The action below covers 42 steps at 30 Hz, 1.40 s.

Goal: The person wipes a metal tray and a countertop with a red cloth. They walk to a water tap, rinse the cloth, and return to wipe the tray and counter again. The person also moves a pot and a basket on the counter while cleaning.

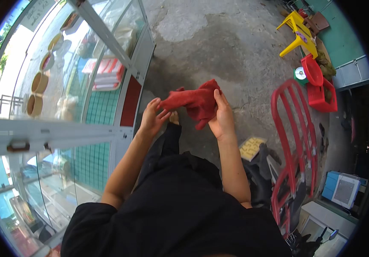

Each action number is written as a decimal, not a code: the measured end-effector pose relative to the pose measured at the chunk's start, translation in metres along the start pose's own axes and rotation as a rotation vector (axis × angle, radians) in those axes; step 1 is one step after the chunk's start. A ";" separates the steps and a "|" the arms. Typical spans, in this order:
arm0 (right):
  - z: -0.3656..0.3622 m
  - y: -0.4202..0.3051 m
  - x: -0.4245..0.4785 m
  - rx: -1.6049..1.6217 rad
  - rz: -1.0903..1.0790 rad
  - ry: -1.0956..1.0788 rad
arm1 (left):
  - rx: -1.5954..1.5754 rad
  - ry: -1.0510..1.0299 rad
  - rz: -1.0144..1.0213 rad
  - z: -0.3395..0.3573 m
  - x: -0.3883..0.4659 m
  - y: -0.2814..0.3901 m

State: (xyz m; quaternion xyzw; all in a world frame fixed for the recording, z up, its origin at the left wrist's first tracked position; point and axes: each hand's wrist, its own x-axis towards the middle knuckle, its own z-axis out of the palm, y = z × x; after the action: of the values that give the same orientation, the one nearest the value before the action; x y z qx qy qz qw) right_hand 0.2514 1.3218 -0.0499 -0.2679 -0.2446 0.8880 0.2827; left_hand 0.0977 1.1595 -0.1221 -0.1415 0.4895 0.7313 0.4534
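A crumpled red cloth hangs in the air in front of my body, above the concrete floor. My right hand grips its right side, thumb on top and the palm behind the bunched fabric. At its left end, my left hand pinches a narrow corner between thumb and forefinger, with the other fingers spread below. Between the two hands the cloth is stretched loosely, and a fold droops near the right palm. One bare foot shows on the floor just below the left fingers.
Close on my left stands a glass-paned display cabinet with stacked packages inside. To the right are a red metal rack, a patterned yellow mat, a red crate, a dial scale and a yellow plastic stool.
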 end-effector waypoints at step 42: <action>0.044 -0.615 1.031 -0.332 -0.345 0.105 | 0.688 -0.793 -0.098 0.871 0.871 0.403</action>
State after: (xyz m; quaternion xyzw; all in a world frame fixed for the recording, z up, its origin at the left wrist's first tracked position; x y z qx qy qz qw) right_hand -0.2655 2.4052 -0.0049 -0.3107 -0.4142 0.7590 0.3946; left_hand -0.4967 2.3079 -0.0338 0.2804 0.4849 0.5036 0.6578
